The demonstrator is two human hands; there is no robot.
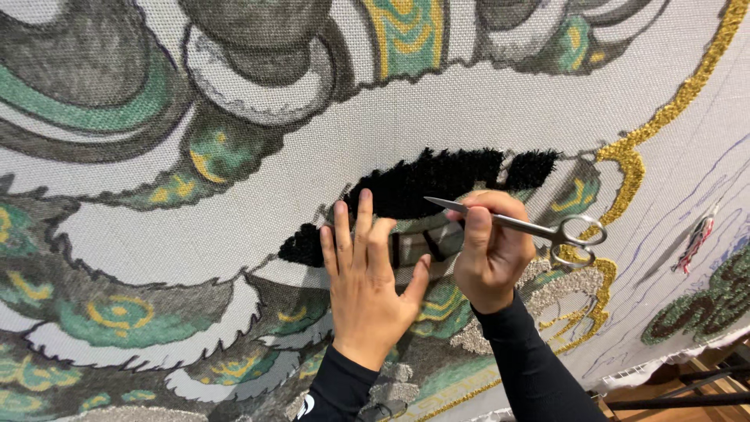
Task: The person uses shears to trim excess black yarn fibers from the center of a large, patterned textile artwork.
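A large printed canvas (pixel 469 117) with grey, green and gold patterns fills the view. A curved band of black tufted yarn (pixel 437 184) runs across its middle. My left hand (pixel 367 285) lies flat on the canvas just below the black tufts, fingers spread. My right hand (pixel 492 250) is closed around small metal scissors (pixel 516 225), whose blades point left toward the tufts and whose ring handles stick out to the right. Both arms wear black sleeves.
Gold tufted lines (pixel 625 160) curve down the right side of the canvas. A red, white and black yarn strand (pixel 695 238) hangs at the far right. A wooden frame and floor (pixel 680 387) show at the bottom right corner.
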